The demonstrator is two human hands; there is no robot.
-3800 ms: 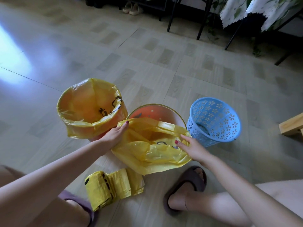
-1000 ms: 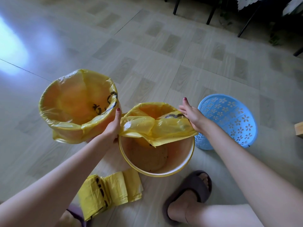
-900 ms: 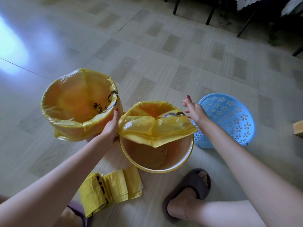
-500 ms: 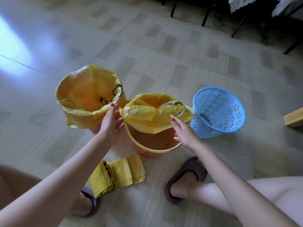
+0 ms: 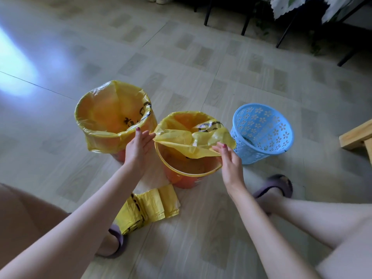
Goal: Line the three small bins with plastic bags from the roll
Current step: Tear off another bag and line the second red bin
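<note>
- The left hand [image 5: 138,147] held the yellow bag [image 5: 193,141] at the middle orange bin's [image 5: 185,176] left rim; its grip was hard to make out.
- The right hand [image 5: 229,160] pinched the bag's near edge.
- The bag hid the bin's far rim.
- The lined bin [image 5: 112,121] stood left, the blue bin [image 5: 261,133] right, the bag roll [image 5: 149,208] near, partly hidden by the left arm.

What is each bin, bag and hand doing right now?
Left orange bin: upright, fully lined, bag folded over rim.
Middle orange bin: upright, half lined; near rim bare.
Yellow bag: hooked over far rim, near edge loose.
Blue bin: tilted, unlined.
Bag roll: flat on floor, partly unrolled.
Left hand: open, touching bag edge.
Right hand: pinching bag's near edge.
</note>
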